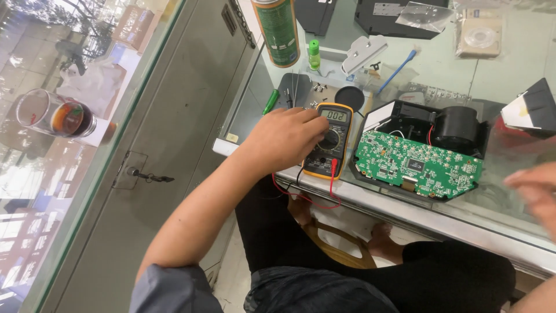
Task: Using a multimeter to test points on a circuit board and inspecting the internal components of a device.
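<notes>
My left hand [286, 138] rests on a yellow-edged digital multimeter [333, 156] that lies near the front edge of a glass-topped table [509, 75]. Its fingers are pinched on the round dial. A red lead and a black lead [324, 194] plug into the meter's bottom and loop down over the table edge. Just right of the meter lies an opened black device with a green circuit board [414, 165] facing up. My right hand [536, 194] is blurred at the right edge, above the table, fingers loosely apart and holding nothing.
At the back stand a green spray can [278, 32], a small green bottle [314, 55], a blue-handled brush [397, 71], a green screwdriver [270, 101], black boxes and bagged parts. A grey metal cabinet with a key [147, 175] is left. A glass cup [55, 114] sits far left.
</notes>
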